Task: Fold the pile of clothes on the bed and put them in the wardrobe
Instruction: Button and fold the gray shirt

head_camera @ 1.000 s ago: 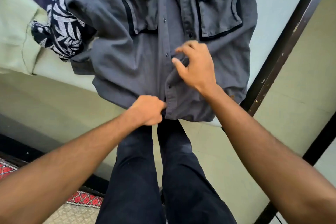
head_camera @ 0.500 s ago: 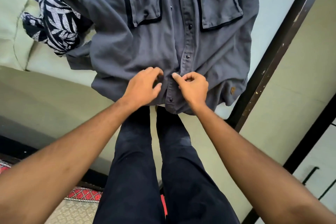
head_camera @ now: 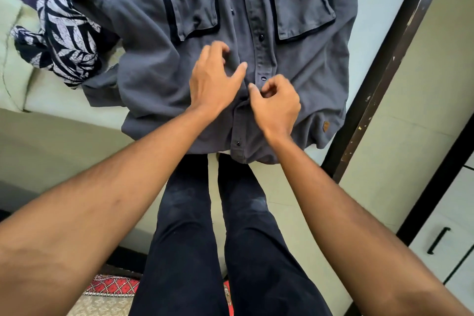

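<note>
**Two hands at the front of a grey shirt on the bed**

Nearest the camera, the person's legs in dark navy trousers point(head_camera: 230, 238) stand on a pale floor, with a red diamond-patterned rug point(head_camera: 112, 286) beside them. Both bare forearms reach forward.

The left hand point(head_camera: 215, 82) lies on the grey button-front shirt point(head_camera: 154, 72), fingers loosely spread and gripping nothing. Just beside it, the right hand point(head_camera: 275, 105) has its fingers curled and its thumb drawn in, pinching the shirt's button strip below the pockets.

The shirt, with two flap chest pockets and dark snaps, lies face up on the pale green bed sheet point(head_camera: 64, 102), its hem hanging over the bed's near edge.

Farther left, a crumpled navy-and-white leaf-print garment point(head_camera: 64, 41) touches the shirt's sleeve. On the right run a black metal bed frame point(head_camera: 379, 72) and a white cabinet door with a black bar handle point(head_camera: 438, 240).
</note>
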Motion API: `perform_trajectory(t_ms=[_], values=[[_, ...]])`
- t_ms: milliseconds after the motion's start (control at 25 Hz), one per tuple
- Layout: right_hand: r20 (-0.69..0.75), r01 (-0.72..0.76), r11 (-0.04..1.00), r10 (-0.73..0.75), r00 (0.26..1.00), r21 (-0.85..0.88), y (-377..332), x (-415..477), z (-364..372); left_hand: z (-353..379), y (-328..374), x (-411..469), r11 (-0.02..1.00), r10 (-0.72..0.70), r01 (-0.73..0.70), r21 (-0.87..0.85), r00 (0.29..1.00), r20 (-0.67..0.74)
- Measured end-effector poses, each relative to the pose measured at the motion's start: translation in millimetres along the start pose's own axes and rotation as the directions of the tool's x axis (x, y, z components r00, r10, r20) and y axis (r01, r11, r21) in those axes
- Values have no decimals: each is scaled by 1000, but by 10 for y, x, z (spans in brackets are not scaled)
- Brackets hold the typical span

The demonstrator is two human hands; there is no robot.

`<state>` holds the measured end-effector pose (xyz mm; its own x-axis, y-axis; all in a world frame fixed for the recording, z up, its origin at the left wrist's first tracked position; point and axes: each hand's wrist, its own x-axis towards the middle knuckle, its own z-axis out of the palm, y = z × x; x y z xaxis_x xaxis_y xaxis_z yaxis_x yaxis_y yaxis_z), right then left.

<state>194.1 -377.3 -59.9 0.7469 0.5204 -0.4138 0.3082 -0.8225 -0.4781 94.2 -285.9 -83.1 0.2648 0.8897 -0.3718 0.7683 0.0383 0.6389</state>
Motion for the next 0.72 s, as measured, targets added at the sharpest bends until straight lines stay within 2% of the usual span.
perform_trajectory(t_ms=[80,160,240,280,360,440,520,600,720], values=[[34,99,994,-97,995,-47,-28,151,-9,58,53,158,988,-142,136,77,988,69],[132,98,980,-76,988,-171,-39,255,33,122,57,268,964,-215,197,177,972,94],[127,43,979,-18,992,-199,-16,320,80,145,43,340,961,-256,242,136,962,93],[116,-8,988,26,993,-155,5,350,99,148,15,357,962,-271,265,69,957,102],[127,-132,989,122,984,67,49,400,131,139,-84,359,946,-292,307,-105,947,136],[148,-225,903,182,972,367,78,422,158,102,-164,324,865,-339,391,-314,917,209],[131,-207,791,160,978,577,45,391,176,54,-144,290,770,-372,473,-428,878,300],[117,-158,773,108,987,614,-54,366,226,7,-99,305,738,-386,506,-447,859,336],[117,-86,865,32,993,494,-160,342,369,-30,-79,348,687,-401,549,-476,832,382]])
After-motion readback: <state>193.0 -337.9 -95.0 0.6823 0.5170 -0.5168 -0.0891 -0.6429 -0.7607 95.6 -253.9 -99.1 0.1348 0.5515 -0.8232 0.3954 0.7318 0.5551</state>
